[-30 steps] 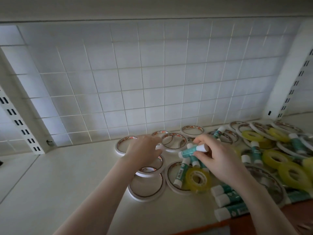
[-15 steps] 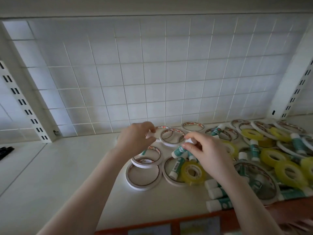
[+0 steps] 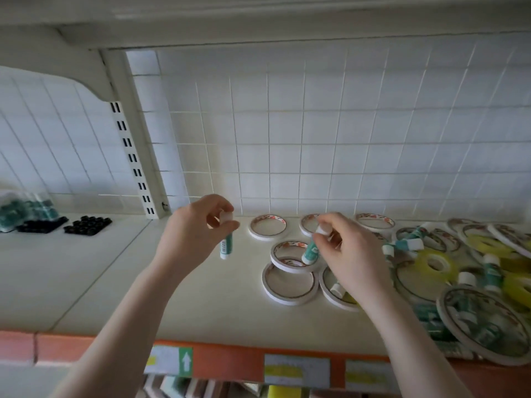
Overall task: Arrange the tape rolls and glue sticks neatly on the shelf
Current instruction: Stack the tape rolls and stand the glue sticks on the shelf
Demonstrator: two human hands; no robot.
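Your left hand (image 3: 198,228) pinches one glue stick (image 3: 227,242) by its cap, right hand (image 3: 349,251) pinches another (image 3: 311,252). Stand both upright side by side on bare shelf (image 3: 120,282) left of your left hand; tape rolls (image 3: 290,280) under right hand wait

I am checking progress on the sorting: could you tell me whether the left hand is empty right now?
No, the left hand pinches a glue stick by its white cap, upright above the shelf.

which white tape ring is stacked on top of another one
The white ring beside the right hand's glue stick: it overlaps the larger ring nearer the shelf edge; the others lie flat alone.
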